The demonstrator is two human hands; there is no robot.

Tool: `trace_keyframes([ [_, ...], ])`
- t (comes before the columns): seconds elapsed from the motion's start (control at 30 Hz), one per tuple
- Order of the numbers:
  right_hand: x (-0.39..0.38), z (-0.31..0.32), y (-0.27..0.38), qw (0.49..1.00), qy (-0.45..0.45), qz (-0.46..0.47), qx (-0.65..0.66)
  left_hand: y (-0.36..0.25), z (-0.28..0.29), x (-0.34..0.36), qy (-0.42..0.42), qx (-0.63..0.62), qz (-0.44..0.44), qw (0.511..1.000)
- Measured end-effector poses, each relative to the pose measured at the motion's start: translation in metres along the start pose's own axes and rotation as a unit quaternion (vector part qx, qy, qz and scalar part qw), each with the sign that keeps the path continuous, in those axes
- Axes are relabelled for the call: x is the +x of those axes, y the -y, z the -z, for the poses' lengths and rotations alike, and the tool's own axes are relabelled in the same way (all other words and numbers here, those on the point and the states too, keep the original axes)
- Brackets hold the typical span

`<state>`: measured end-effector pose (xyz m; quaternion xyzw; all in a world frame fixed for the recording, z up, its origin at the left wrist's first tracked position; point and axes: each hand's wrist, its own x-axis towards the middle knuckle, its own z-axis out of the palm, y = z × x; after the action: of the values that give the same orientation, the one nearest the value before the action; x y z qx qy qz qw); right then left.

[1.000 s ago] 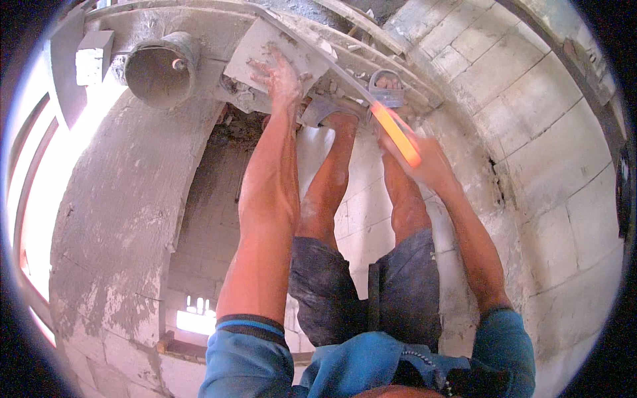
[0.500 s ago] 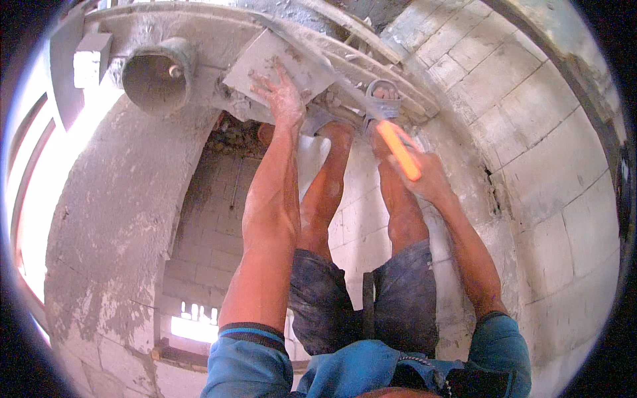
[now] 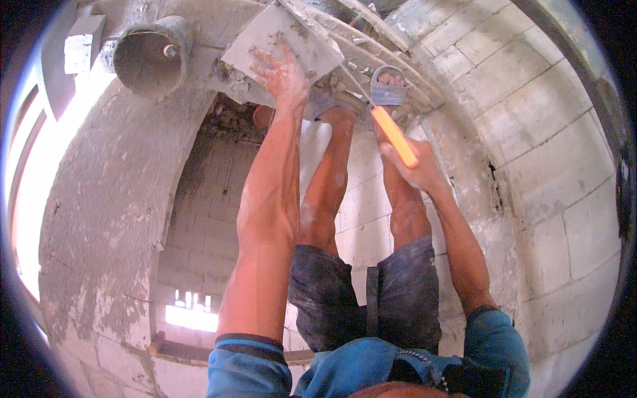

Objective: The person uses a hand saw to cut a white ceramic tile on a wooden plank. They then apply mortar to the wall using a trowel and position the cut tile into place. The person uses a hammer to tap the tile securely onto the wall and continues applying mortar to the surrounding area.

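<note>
My left hand lies with fingers spread on top of a grey, dusty block, palm pressing it from above. The block sits on a rough ledge beyond my knees. In my right hand is the orange handle of a handsaw. Its thin blade, seen nearly edge-on, runs up and left along the block's right side. I cannot tell how deep the blade sits in the block.
A grey bucket with its mouth toward me is at the upper left. Wooden planks and rubble lie past the block. My sandalled foot rests close to the saw blade. A block wall rises on the right, and an opening drops away below my left arm.
My right hand and the saw have shifted slightly up and left, and the blade is less blurred. My left hand stays on the block. The whole view has tilted a little.
</note>
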<state>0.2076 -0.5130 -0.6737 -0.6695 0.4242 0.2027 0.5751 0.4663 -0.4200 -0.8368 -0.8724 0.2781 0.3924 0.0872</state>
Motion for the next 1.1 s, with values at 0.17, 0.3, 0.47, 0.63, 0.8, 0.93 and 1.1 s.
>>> trace_keyframes([
  [0.17, 0.024, 0.007, 0.022, 0.999, -0.001, -0.042, 0.032, 0.017, -0.022, 0.008, 0.000, -0.001, -0.030, 1.000],
  [0.3, 0.107, -0.027, 0.015, 0.997, -0.031, 0.063, 0.019, 0.025, -0.037, 0.019, -0.032, -0.073, 0.009, 0.997],
  [0.47, 0.014, 0.005, 0.048, 0.996, -0.076, 0.017, 0.046, 0.020, -0.029, 0.016, -0.019, 0.049, -0.073, 0.996],
  [0.63, 0.037, 0.016, 0.060, 0.999, -0.002, -0.045, 0.002, 0.011, -0.019, 0.011, 0.014, -0.018, -0.020, 1.000],
  [0.8, 0.101, -0.044, -0.004, 0.998, -0.043, 0.050, -0.026, 0.003, -0.012, 0.010, -0.010, -0.024, -0.009, 1.000],
  [0.93, -0.022, -0.005, -0.011, 0.998, -0.013, -0.062, 0.005, 0.002, -0.007, 0.009, 0.019, -0.017, -0.010, 1.000],
  [1.1, 0.023, 0.003, -0.001, 0.999, 0.013, 0.014, -0.027, 0.006, -0.013, 0.008, 0.031, -0.029, 0.002, 0.999],
])
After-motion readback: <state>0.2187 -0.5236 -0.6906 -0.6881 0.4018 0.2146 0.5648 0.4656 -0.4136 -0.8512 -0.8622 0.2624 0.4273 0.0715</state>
